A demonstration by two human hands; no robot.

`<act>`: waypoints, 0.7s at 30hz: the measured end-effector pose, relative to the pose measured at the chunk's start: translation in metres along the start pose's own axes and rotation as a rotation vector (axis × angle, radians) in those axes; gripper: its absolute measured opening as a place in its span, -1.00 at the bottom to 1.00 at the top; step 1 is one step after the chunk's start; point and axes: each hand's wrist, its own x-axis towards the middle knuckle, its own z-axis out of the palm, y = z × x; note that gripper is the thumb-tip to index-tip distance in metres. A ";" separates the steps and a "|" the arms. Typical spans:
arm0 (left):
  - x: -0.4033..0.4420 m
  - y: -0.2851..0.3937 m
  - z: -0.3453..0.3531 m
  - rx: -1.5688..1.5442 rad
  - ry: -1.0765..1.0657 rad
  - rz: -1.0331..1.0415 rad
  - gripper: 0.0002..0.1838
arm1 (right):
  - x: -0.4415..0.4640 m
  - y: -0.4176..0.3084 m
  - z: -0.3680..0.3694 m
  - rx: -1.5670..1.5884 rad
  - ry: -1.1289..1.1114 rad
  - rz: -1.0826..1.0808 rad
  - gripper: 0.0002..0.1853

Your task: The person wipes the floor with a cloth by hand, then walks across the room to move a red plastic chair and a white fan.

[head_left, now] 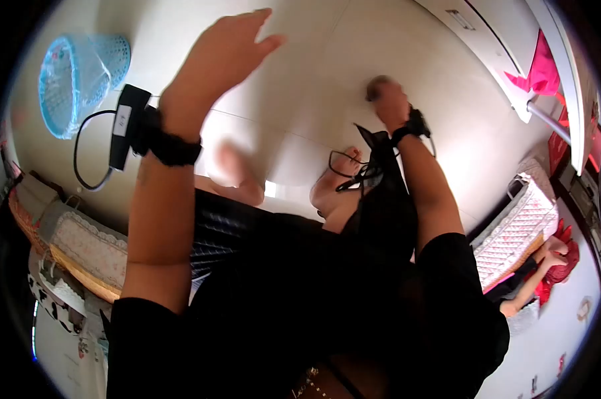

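Observation:
My left hand point(230, 53) is stretched out over the pale tiled floor at the upper left, fingers apart and nothing in them. A black band with a small cabled box point(131, 126) is strapped at that wrist. On the right, my right hand point(391, 104) is closed around a small dark object point(379, 87), blurred and too unclear to name. Another black band point(413, 126) circles the right wrist. Below it hang black cloth point(387, 199) and thin black cables point(357, 174), close to the right forearm.
A blue mesh basket point(117, 56) with a clear liner is at the upper left. White drawers point(476, 40) and a pink cloth point(545, 70) are at the upper right. Padded seats stand left point(91, 243) and right point(519, 223). Another person's arm point(533, 282) shows at the right.

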 end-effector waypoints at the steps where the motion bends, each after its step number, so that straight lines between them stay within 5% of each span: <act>1: -0.007 0.008 -0.008 -0.006 -0.041 -0.065 -0.43 | 0.001 0.036 0.008 -0.048 0.002 0.089 -0.66; 3: -0.025 0.014 -0.013 -0.090 -0.043 -0.099 -0.43 | 0.003 0.053 -0.028 0.136 -0.056 0.478 -0.69; 4: -0.035 0.020 -0.015 -0.103 -0.084 -0.132 -0.43 | 0.009 0.043 -0.057 0.735 -0.056 0.837 -0.72; 5: -0.042 0.023 -0.018 -0.115 -0.122 -0.162 -0.43 | 0.013 0.050 -0.069 1.093 -0.072 0.909 -0.75; 7: -0.054 0.025 -0.019 -0.151 -0.129 -0.190 -0.41 | 0.027 0.027 -0.107 1.215 -0.087 0.849 -0.76; 9: -0.069 0.026 -0.029 -0.209 -0.187 -0.269 -0.40 | 0.043 -0.049 -0.164 1.369 -0.249 0.758 -0.77; 11: -0.080 0.026 -0.029 -0.287 -0.226 -0.346 -0.39 | 0.063 -0.046 -0.160 1.544 -0.468 0.771 -0.72; 13: -0.091 0.026 -0.038 -0.377 -0.273 -0.438 -0.39 | 0.075 -0.158 -0.211 1.713 -0.460 0.677 -0.68; 15: -0.111 0.028 -0.034 -0.362 0.093 -0.376 -0.64 | 0.099 -0.194 -0.202 1.884 -0.499 0.638 -0.64; 19: -0.134 0.028 -0.038 -0.586 0.084 -0.644 -0.71 | 0.131 -0.324 -0.219 1.803 -0.519 0.405 -0.56; 21: -0.163 0.022 -0.051 -0.606 0.079 -0.636 -0.55 | 0.157 -0.405 -0.227 1.886 -0.694 0.320 -0.60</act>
